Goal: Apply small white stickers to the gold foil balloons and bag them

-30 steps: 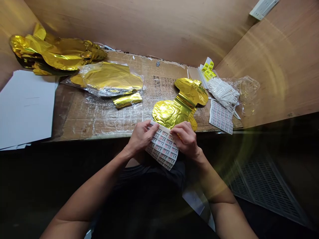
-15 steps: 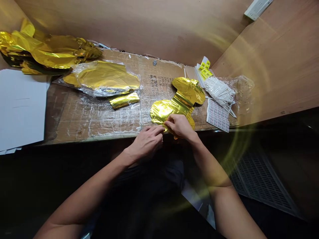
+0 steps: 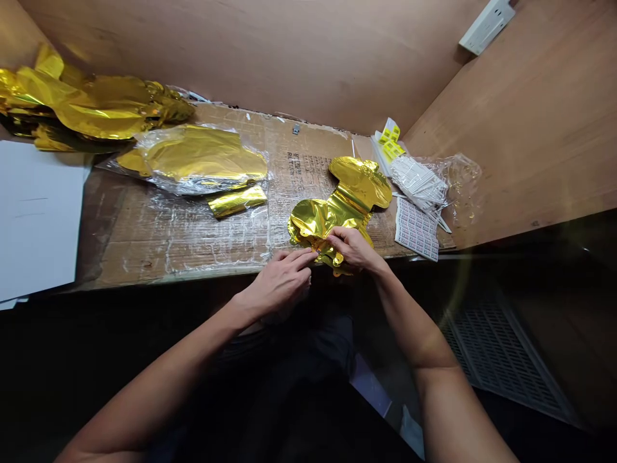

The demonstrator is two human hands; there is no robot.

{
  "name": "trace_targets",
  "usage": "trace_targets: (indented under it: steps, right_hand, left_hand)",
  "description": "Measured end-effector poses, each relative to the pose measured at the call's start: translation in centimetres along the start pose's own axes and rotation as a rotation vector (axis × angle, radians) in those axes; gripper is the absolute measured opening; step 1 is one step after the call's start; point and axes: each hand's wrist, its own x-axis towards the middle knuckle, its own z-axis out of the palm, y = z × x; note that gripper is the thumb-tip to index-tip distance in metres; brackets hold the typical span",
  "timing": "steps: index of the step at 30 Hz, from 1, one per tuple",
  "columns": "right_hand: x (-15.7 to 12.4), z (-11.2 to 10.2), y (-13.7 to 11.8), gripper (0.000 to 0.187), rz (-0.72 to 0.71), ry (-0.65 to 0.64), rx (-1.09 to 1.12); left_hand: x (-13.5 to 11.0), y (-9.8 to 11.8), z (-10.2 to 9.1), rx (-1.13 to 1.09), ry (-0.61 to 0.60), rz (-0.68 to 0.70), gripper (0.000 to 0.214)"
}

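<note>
A flat gold foil balloon (image 3: 349, 196) lies on the cardboard at the front edge, its near part lifted and creased. My right hand (image 3: 355, 249) pinches the raised foil between thumb and fingers. Just left of it, my left hand (image 3: 284, 280) is closed at the near edge of the balloon, index finger pointing along the foil; its thumb is hidden underneath. Small gold tabs of the balloon hang past the edge below my right hand.
Left of centre lies a clear bag of gold foil balloons (image 3: 193, 154), with a gold foil pile (image 3: 101, 106) behind and white paper sheets (image 3: 38, 218) at far left. White sticks (image 3: 418, 180), yellow labels (image 3: 391, 138) and a printed sticker sheet (image 3: 417, 228) lie on the right.
The near part of the foil balloon has been lifted and folded up, creasing it. My right hand stays pinched on it; my left index finger is more stretched out. The view has shifted slightly.
</note>
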Motion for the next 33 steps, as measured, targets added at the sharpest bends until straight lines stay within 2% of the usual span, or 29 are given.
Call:
trace_targets:
  steps: [3, 5, 10, 14, 16, 20, 22, 27, 33]
  right_hand:
    - [0.3, -1.5, -0.4, 0.034, 0.043, -0.018, 0.083]
    - [0.0, -2.1, -0.8, 0.031, 0.022, -0.023, 0.027]
    - [-1.8, -1.7, -1.8, 0.045, -0.103, -0.072, -0.445]
    - [-3.2, -1.1, -2.5, 0.024, -0.195, -0.053, -0.713]
    - [-3.6, -1.0, -2.9, 0.021, -0.206, -0.035, -0.814]
    - [-3.5, -0.4, -3.8, 0.031, -0.206, 0.017, -0.894]
    - [-3.1, 0.0, -3.9, 0.021, -0.196, 0.008, -0.922]
    - [-1.9, -0.8, -3.3, 0.02, -0.117, -0.043, -0.85]
    - [-0.7, -1.4, -1.5, 0.033, -0.11, 0.052, -0.352]
  left_hand:
    - [0.0, 0.1, 0.3, 0.018, 0.008, -0.013, 0.022]
    - [0.0, 0.1, 0.4, 0.006, 0.013, -0.018, 0.023]
    - [-0.1, -0.2, 0.4, -0.062, 0.029, -0.011, 0.026]
    - [-0.4, -0.5, 0.6, -0.105, 0.04, -0.016, 0.027]
    - [-0.4, -0.6, 0.6, -0.115, 0.042, -0.019, 0.027]
    - [-0.3, -0.7, 0.6, -0.138, 0.048, -0.015, 0.026]
    - [-0.2, -0.6, 0.5, -0.139, 0.049, -0.02, 0.027]
    - [-0.1, -0.4, 0.1, -0.128, 0.042, -0.034, 0.029]
    - [0.6, 0.1, -0.6, -0.062, 0.004, -0.06, 0.025]
